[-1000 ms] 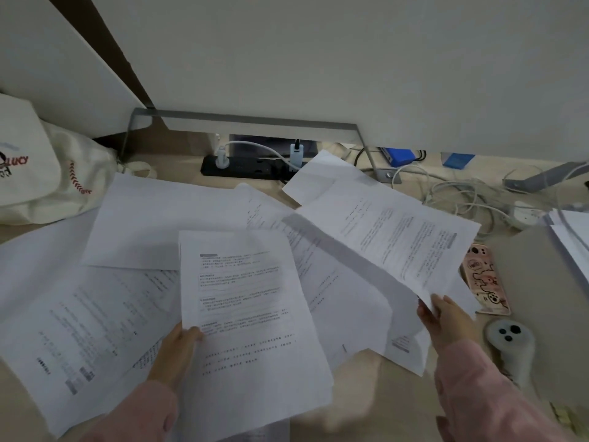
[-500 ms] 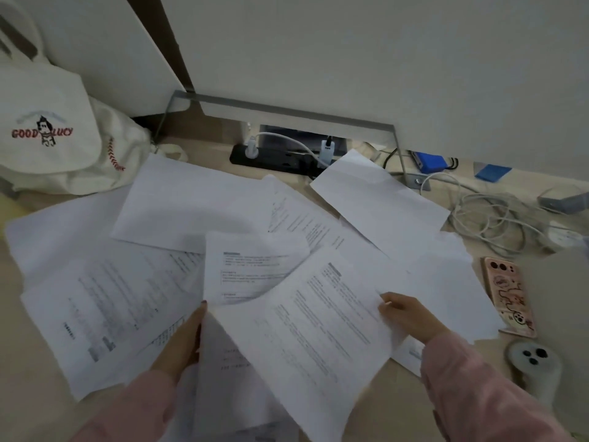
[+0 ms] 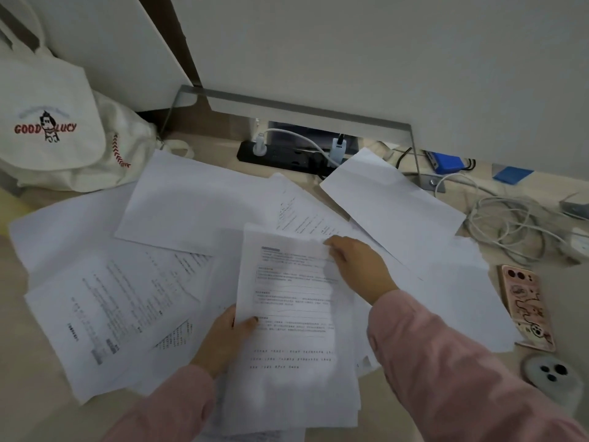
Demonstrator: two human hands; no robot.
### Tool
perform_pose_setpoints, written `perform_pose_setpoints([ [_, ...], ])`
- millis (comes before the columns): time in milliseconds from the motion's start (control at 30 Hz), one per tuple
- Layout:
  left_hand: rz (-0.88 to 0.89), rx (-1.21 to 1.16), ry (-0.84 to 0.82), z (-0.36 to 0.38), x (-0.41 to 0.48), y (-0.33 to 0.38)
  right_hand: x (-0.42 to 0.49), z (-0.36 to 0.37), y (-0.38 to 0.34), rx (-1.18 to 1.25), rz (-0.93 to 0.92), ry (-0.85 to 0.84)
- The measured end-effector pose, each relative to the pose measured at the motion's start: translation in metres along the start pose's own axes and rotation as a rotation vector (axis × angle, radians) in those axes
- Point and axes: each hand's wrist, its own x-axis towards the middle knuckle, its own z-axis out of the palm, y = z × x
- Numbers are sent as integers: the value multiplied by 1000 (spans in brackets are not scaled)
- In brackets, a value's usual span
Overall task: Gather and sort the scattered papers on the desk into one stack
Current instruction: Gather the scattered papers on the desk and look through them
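- A cream tote bag [image 3: 47,122] with red lettering slumps at the far left rear of the desk [image 3: 19,362].
- Printed sheets [image 3: 105,301] lie skewed and overlapping across the desk's left half, with a large blank page [image 3: 191,212] lying over their far edge.
- The left hand [image 3: 223,336], in a pink sleeve, grips the left edge of the held stack [image 3: 293,320], thumb on the printed top page. The stack is front and centre, above the loose papers.
- A black power strip [image 3: 280,154] with plugs in it lies at the rear centre.
- The right hand [image 3: 360,266] pinches the stack's upper right corner, fingers curled at the edge.
- An angled blank sheet [image 3: 392,199] lies behind the right hand.
- White cables [image 3: 510,231] coil at the right rear.
- A pink phone [image 3: 526,304] lies back up near the right edge, just beside the papers.
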Motion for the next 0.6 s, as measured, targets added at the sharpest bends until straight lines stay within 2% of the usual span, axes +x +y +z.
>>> perform_pose_setpoints([
  [67, 13, -12, 22, 3, 4, 0, 7, 0, 1, 27, 21, 55],
  [167, 53, -27, 50, 4, 11, 3, 15, -10, 22, -31, 181, 129],
  [367, 41, -123, 93, 3, 35, 12, 19, -18, 86, -291, 412, -78],
  [500, -5, -184, 101, 8, 48, 20, 20, -9, 106, -324, 455, -144],
  [600, -43, -173, 100, 11, 56, 21, 22, 0, 112, -440, 428, -113],
])
